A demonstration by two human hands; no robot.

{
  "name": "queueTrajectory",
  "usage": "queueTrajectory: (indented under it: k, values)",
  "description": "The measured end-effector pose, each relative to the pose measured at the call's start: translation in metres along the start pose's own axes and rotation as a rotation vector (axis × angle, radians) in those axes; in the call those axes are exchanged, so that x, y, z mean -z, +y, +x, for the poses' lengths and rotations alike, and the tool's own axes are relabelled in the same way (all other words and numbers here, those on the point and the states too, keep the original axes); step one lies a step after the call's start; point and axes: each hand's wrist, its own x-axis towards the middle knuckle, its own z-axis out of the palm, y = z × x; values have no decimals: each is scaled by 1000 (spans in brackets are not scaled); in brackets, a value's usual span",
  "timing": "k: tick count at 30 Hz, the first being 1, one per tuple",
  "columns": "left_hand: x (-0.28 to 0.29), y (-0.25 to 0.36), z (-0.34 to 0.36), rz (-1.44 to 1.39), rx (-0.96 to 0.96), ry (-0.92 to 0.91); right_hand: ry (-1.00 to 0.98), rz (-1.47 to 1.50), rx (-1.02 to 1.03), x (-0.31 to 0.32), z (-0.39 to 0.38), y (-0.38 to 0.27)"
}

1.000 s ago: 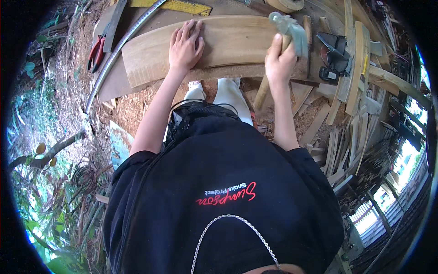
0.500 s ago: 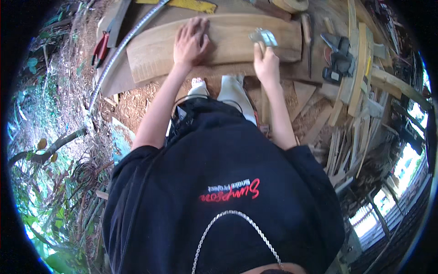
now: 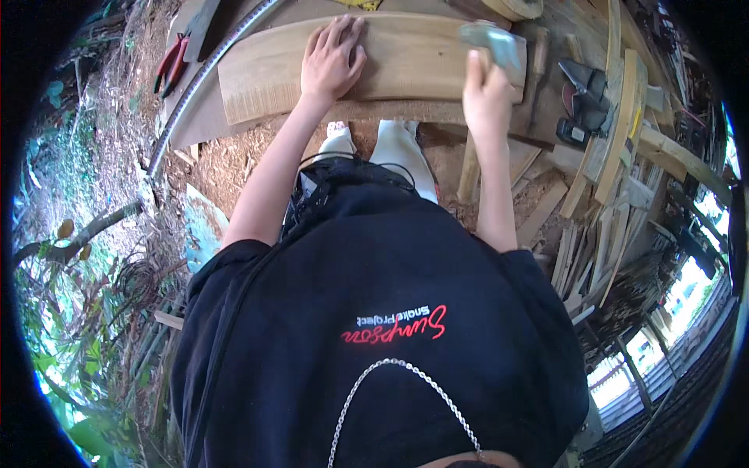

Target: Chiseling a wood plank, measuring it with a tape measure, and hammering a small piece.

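Observation:
A pale, gently curved wooden board [image 3: 406, 58] lies crosswise on the work surface. My left hand [image 3: 331, 62] rests on the board's left-middle part with fingers spread. My right hand [image 3: 485, 101] is closed around the wooden handle of a hammer-like tool [image 3: 491, 43], whose blurred metal head is over the board's right end. The handle extends down below my hand, past the near edge of the board.
Red-handled pliers [image 3: 168, 70] and a long metal rule [image 3: 211, 74] lie left of the board. A chisel-like tool [image 3: 538, 66], a cordless power tool [image 3: 581, 109] and stacked wooden strips [image 3: 616, 148] are at the right. Wood shavings [image 3: 218, 140] cover the ground below.
The tool in my right hand swung down and leftward onto the board, then moved back up and right. My left hand and the board appear slightly higher and further right in the picture.

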Motion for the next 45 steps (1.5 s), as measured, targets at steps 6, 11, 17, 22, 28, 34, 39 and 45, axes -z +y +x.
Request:
queueTrajectory:
  k: [6, 11, 17, 22, 28, 34, 39, 45]
  values:
    - [-7, 2, 1, 3, -30, 14, 26, -27, 79, -44, -9, 50]
    - [-2, 1, 0, 16, -4, 2, 176, 142, 150, 1, 4, 12]
    - [-3, 4, 1, -17, -11, -18, -28, 18, 143, -41, -2, 46]
    - [-1, 2, -5, 3, -8, -27, -12, 36, 49, 11, 5, 9]
    - [-1, 2, 5, -6, -8, -14, -121, -129, 181, -39, -3, 40]
    - [2, 4, -4, -13, 7, -26, 23, 322, 56, 2, 3, 14]
    - [0, 3, 2, 5, -24, -10, -142, 3, 131, -32, 1, 52]
    - [1, -1, -1, 3, -7, -9, 23, 234, 34, 10, 6, 4]
